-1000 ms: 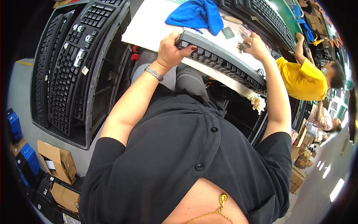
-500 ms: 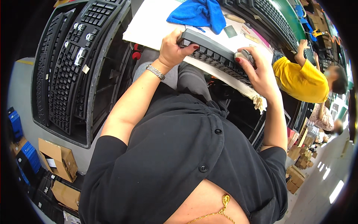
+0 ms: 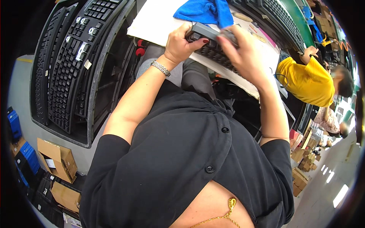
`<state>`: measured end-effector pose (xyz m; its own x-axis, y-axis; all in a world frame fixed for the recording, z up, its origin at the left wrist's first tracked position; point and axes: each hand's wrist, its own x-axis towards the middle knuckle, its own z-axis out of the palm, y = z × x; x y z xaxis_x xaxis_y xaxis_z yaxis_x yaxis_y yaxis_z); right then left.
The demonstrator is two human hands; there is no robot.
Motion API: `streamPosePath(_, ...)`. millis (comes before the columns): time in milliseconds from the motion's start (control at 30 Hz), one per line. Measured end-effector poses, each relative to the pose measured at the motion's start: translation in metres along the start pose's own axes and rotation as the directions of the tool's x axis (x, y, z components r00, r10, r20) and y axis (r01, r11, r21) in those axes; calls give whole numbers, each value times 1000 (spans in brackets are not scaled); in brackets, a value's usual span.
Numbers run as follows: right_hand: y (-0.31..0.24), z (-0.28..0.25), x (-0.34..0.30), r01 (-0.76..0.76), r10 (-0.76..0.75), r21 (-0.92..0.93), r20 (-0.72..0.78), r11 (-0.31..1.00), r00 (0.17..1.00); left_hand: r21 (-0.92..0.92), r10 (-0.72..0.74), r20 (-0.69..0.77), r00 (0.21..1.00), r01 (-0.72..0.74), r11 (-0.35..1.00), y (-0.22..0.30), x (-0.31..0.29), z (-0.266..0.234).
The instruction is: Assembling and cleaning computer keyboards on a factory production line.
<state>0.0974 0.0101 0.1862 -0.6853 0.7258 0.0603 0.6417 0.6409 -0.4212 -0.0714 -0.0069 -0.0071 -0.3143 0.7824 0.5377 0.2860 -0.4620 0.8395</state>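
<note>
A black keyboard [image 3: 218, 57] is tilted up on its long edge at the near side of a white-topped table [image 3: 152, 19]. My left hand [image 3: 178, 46] grips its left end, thumb over the key side and fingers behind. Over the keyboard's middle, my right hand [image 3: 245, 53] is closed around a small grey rounded object [image 3: 229, 36]. Motion blurs that object, and I cannot make out its kind. The right hand and forearm hide the keyboard's right end. Behind the keyboard lies a crumpled blue cloth [image 3: 199, 10].
A black crate [image 3: 90, 125] of upright keyboards stands at my left. More keyboards [image 3: 279, 19] lie on the green surface at the far right. A co-worker in a yellow top [image 3: 308, 81] works there. A cardboard box [image 3: 57, 159] is on the lower left.
My right hand, with the grey object, has moved left from the keyboard's right end to its middle. My left hand keeps its grip on the left end.
</note>
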Motion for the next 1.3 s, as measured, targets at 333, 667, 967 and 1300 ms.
streamPosePath(333,8,-1,-18,-125,124,-71,-17,990,992,12,9,9,1000,-9,1000,-11,-5,2)
streamPosePath(667,-21,18,35,61,-66,-116,-37,991,997,40,12,-22,1000,-11,999,-3,-3,1)
streamPosePath(967,35,-13,-47,-248,253,65,-102,967,962,95,-21,20,1000,19,995,-6,-6,0)
streamPosePath(1300,-41,42,52,124,-213,-306,-277,944,937,112,32,9,999,-33,993,-58,-22,27)
